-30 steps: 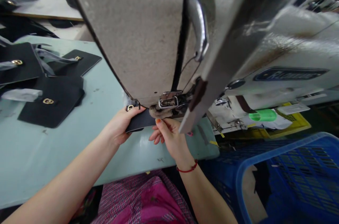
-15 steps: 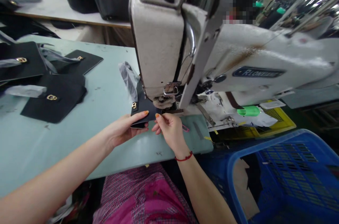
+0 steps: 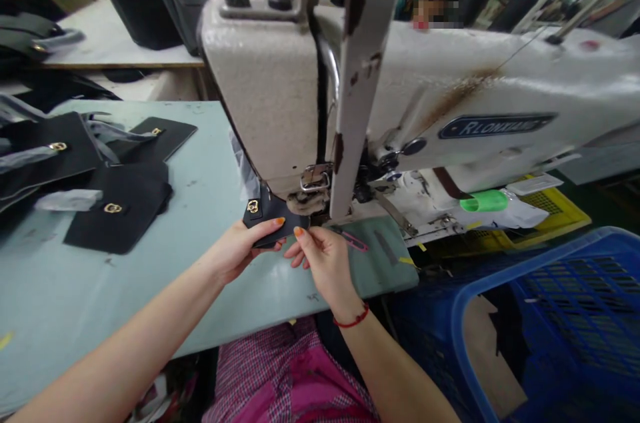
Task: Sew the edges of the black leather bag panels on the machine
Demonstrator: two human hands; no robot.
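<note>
Black panel (image 3: 273, 209) ran partly under sewing head (image 3: 265, 96), left hand (image 3: 243, 248) pinching it; right hand (image 3: 325, 259) met its right end, grip unclear

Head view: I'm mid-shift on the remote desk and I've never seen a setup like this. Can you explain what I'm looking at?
There is no robot here: a person works with two bare hands, seen by a camera worn on their head, looking forward and down. The big pale body in the middle is a sewing machine. Below its head, the left hand holds a black panel with a gold clasp. The right hand has its thumb at the panel's right end; whether it grips there, I can't tell. On the pale green table, more dark pieces with gold fittings lie at the left, and a small pink item lies beyond the right hand. A blue basket stands at the lower right.
</note>
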